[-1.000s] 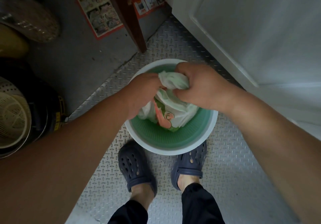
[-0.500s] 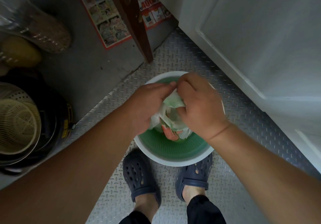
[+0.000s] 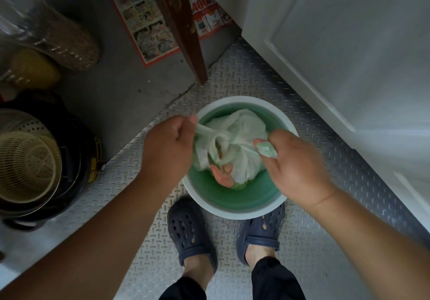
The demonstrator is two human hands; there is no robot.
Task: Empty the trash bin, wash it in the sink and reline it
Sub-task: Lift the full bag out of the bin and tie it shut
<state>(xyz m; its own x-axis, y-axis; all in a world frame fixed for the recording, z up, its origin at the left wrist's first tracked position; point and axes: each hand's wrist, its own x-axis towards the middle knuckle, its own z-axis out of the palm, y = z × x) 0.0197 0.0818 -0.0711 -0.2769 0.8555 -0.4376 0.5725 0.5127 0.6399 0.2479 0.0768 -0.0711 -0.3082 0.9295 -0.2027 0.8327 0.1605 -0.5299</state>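
Hands [image 3: 232, 153] apart, bag [image 3: 235, 143] ends pinched above bin [image 3: 235, 211] rim.

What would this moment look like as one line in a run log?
step: tying bag | left hand: pulls bag end | right hand: pulls other end | trash bag: inside bin | bin: on floor

Dim light on a diamond-plate metal floor [image 3: 232, 73], white panelled door [image 3: 349, 55], brown wooden leg [image 3: 183, 31].

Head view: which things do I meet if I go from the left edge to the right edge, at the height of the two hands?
Cream basket → left hand → bag in the bin → right hand → white door.
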